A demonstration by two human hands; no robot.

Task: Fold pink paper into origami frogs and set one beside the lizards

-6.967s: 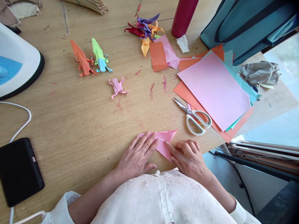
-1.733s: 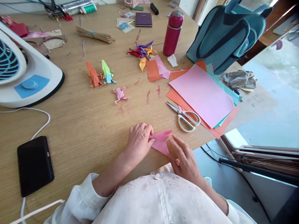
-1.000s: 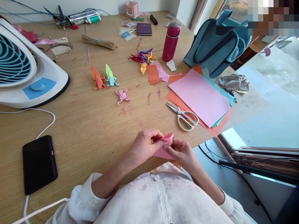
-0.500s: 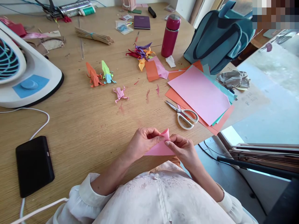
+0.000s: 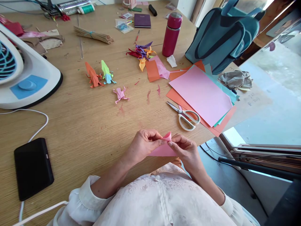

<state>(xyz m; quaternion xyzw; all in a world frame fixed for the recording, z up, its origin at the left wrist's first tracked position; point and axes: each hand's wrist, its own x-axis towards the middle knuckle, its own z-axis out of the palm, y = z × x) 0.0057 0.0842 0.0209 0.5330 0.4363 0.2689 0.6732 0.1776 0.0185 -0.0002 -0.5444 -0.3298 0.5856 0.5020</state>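
At table (image 5: pixel 82 125), both hands (image 5: pixel 144 145) (image 5: pixel 188 152) pinch pink paper (image 5: pixel 162 152)

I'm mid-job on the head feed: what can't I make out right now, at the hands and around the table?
Head view: the gripped parts of the folded pink paper, hidden by the fingers of the left hand and right hand.
Head view: how many sheets lie under the large pink sheet, which covers them.
Head view: the rest of the fan, cut off by the left edge.
Head view: lettering on the purple notebook, too small.
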